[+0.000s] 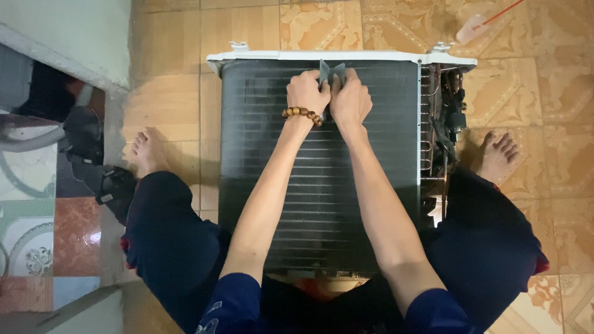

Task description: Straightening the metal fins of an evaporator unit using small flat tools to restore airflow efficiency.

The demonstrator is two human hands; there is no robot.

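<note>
Where tile floor [173, 49] shows, AC coil [322, 185], maybe cloth [331, 72]

One finned coil unit [322, 185], one small grey piece [331, 72], two hands, left hand [307, 93] and right hand [350, 101], one bead bracelet [302, 114], two bare feet, one plastic bottle [473, 28].

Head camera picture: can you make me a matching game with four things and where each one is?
Things:
1. small grey folded pad
2. brown wooden bead bracelet
3. black finned coil panel
4. bundle of copper pipes and black wires

Places:
A. on the left wrist
B. at the right end of the unit
C. pinched between both hands
D. lying flat on the tan tiled floor, between the bare feet

Pairs: 1-C, 2-A, 3-D, 4-B
</note>
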